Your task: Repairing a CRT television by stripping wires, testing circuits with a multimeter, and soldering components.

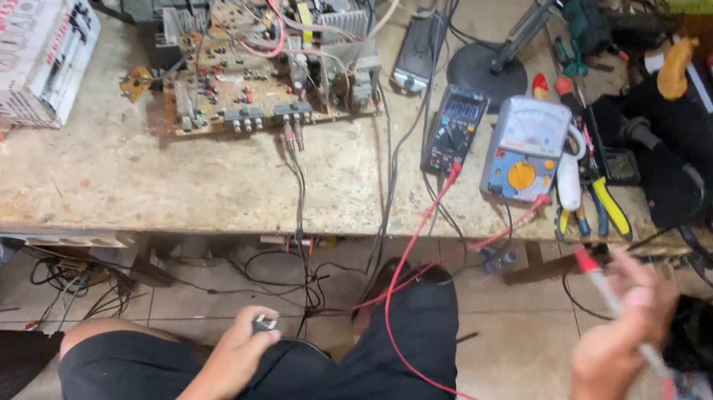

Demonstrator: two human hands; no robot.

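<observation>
The right hand (618,349) was closed around a red test probe (601,282), raised off the bench, tip pointing up-left toward the meters. Its red lead (442,381) looped down across the lap and back up to the dark digital multimeter (454,131). The left hand (241,355) rested on the thigh, fingers curled around a small dark object (264,322); too small to say what it was.

Landmark: the digital multimeter. Just right of it sat a grey analog meter (526,149) with an orange dial. Left of it lay the bare circuit board (245,83), brown, crowded with parts and a finned metal heatsink, with wires running off it. Far left of it sat a white boxy battery (32,47). Right of the analog meter lay yellow-handled pliers (609,206).

Risks, judged:
- The slack red lead could snag on the knee or bench edge and drag the meter off.
- The probe was blurred and held loosely in the air; its metal tip could brush exposed solder points or the heatsink and short something if the board was powered.
- Dangling black cables (304,220) under the bench could catch a foot.

The workbench (135,181) top looked like worn, stained stone or laminate, rough and chipped at the edge. The floor (509,334) was pale tile. Leads were thin, flexible, rubbery.
</observation>
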